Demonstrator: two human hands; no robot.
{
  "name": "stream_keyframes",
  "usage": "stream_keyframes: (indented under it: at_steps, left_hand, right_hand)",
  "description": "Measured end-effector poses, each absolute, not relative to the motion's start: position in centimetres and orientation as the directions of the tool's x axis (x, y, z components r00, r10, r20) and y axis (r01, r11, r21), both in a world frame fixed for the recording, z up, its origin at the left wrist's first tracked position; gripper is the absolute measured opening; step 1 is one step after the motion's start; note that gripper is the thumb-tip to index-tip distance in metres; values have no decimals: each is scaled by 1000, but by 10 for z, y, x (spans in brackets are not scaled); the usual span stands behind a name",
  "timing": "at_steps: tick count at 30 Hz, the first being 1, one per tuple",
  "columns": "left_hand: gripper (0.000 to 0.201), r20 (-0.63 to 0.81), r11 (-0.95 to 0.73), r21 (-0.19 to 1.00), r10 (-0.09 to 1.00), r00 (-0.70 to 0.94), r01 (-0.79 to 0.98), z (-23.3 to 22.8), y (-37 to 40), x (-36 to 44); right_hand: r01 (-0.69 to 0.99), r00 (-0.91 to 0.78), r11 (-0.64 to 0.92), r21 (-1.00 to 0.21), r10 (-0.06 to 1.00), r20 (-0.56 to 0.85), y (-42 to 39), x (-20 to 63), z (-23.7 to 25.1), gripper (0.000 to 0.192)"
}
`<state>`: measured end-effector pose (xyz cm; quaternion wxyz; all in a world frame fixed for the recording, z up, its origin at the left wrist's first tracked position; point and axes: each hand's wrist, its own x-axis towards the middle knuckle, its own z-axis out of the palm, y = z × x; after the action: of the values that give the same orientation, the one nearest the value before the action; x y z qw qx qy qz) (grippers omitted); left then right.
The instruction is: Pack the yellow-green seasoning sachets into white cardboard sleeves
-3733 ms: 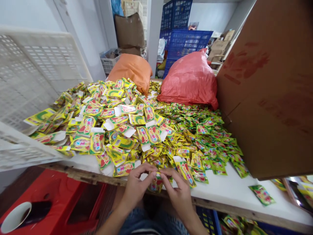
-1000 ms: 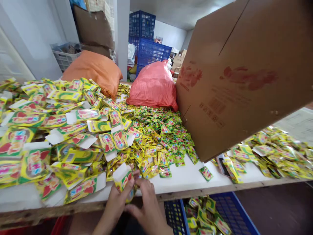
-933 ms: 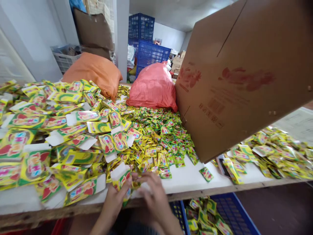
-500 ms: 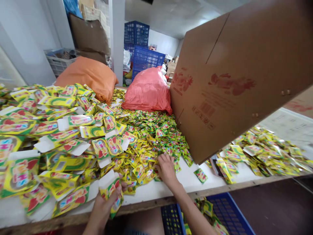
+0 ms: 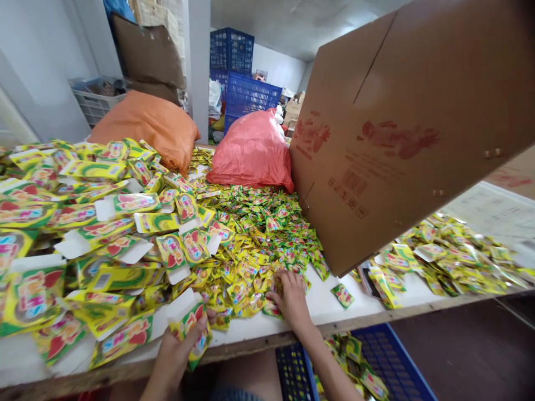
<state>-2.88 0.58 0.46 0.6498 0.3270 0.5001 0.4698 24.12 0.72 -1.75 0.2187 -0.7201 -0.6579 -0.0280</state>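
At the bottom centre of the frame, the left hand point(image 5: 178, 351) grips a small open carton point(image 5: 190, 328), fingers point(image 5: 199, 324) curled round it at the bench point(image 5: 368, 301) edge. The right hand point(image 5: 291, 295) lies spread, fingers open, on the sachets point(image 5: 259, 250) just right of it, pinching nothing I can make out.

right fingertips point(image 5: 279, 278) buried among sachets point(image 5: 267, 234); print too small to read; crate point(image 5: 376, 348) cut off below.

White table point(image 5: 330, 303): sachets point(image 5: 267, 234), flat cartons point(image 5: 112, 239), sacks point(image 5: 251, 153), cardboard box point(image 5: 397, 128).
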Motion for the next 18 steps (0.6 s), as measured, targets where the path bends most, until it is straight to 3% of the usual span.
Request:
stream_keyframes:
  at_steps: [3,11,18]
  left_hand:
    - [44,-324,328,909,944,59,-258,3,7,-30]
    - [45,-302,312,922,950,79,-229,-5,7,-33]
    - [43,-307,295,921,952,-7,-253,1,3,-27]
  right_hand:
    - [954,160,-82,-287,953,258,8,239,-13,42]
    - [936,263,-216,-278,954,144,13,236,-5,46]
    - [927,120,-44,-372,976,184,9,263,19,14]
